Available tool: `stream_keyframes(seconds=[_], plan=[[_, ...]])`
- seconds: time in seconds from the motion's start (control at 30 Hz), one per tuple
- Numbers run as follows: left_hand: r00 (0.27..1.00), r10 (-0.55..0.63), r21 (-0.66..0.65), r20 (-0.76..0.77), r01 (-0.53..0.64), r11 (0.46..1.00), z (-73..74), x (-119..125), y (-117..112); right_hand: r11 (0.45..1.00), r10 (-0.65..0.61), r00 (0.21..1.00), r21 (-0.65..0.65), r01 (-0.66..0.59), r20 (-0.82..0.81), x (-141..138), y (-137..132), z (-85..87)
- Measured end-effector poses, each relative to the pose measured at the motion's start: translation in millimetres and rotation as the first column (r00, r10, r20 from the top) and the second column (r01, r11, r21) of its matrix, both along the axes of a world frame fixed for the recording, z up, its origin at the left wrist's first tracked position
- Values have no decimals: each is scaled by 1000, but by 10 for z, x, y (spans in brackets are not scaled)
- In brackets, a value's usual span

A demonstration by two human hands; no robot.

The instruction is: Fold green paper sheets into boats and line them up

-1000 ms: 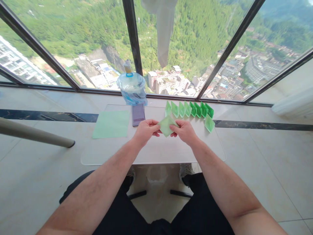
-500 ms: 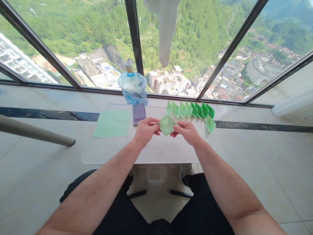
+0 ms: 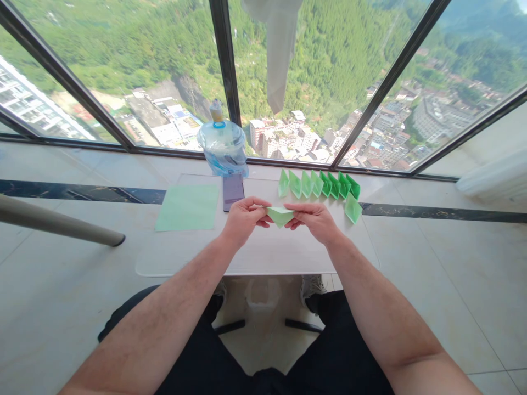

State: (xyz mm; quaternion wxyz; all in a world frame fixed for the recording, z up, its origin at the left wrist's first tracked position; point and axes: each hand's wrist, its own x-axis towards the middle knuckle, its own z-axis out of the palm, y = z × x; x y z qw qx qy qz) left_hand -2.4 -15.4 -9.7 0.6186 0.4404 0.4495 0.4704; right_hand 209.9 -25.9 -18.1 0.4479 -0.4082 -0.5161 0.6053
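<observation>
Both hands hold one folded light-green paper piece just above the small white table. My left hand pinches its left end and my right hand pinches its right end, fingers closed. The piece now looks like a flat downward-pointing triangle. Behind it, a row of several folded green paper shapes stands on the table, with one more folded shape set apart at the right.
A stack of light-green paper sheets lies at the table's left, a dark phone beside it, a blue water jug behind. A grey pole juts in from the left. Large windows stand close behind.
The paper piece, a diamond held facing me a second ago, has been tipped or folded down into a flatter triangle. Both hands stay in the same place.
</observation>
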Motion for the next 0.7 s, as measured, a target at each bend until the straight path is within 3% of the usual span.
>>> stream_keyframes(seconds=[0.3, 0.57, 0.7], plan=[[994, 12, -40, 110, -7, 999, -16, -10, 3, 1000, 15, 998, 0, -15, -55, -2, -9, 9], [993, 37, -36, 111, -33, 999, -7, 2, -5, 1000, 14, 999, 2, -14, -42, -27, -18, 36], [998, 35, 15, 60, -36, 999, -22, 41, -33, 1000, -18, 999, 23, 17, 42, -61, -36, 75]])
